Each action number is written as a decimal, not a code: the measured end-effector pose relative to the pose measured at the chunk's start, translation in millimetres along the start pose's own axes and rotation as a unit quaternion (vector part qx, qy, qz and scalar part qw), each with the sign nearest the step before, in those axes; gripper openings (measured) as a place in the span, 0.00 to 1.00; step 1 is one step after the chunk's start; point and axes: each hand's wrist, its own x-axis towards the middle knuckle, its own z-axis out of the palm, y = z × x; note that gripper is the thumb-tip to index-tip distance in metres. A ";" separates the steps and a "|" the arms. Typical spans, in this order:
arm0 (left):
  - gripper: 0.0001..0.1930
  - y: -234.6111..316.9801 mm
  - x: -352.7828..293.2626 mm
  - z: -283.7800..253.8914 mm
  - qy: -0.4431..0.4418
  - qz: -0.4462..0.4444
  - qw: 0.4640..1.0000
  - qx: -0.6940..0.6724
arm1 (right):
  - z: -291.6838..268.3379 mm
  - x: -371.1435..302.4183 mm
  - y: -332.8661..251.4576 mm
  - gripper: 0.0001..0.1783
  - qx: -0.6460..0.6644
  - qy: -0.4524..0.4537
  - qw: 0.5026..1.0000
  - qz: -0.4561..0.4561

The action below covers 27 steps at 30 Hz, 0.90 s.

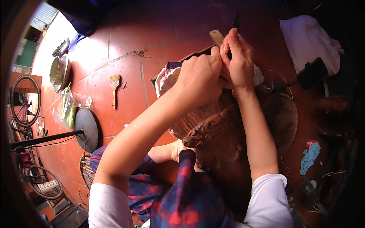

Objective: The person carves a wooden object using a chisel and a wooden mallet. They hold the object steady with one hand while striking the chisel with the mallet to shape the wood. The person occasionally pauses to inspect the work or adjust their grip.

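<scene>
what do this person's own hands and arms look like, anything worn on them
The left hand and right hand are bare, with no gloves. Both forearms are uncovered, and no watch or bracelet shows. A plain white sleeve covers each upper arm: left sleeve, right sleeve.

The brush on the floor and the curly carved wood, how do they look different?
The brush is small, but the carved wood is much bigger. The brush has a plain handle and pale bristles; the carved wood has curling shapes cut into it. The brush lies untouched, while the carved wood is partly hidden behind the left forearm. Both have brown wood.
</scene>
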 end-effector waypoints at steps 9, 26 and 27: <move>0.27 7.9 1.6 5.1 -0.029 -0.023 0.999 0.007 | -11.7 -6.3 1.5 0.23 0.029 -0.023 0.998 0.041; 0.24 6.1 -15.8 23.8 0.034 0.042 0.998 0.019 | -17.1 -17.5 8.3 0.22 0.016 -0.039 0.999 0.033; 0.23 10.5 -10.1 18.1 0.000 0.012 1.000 0.021 | -19.4 -13.1 6.3 0.22 0.020 -0.027 0.998 0.050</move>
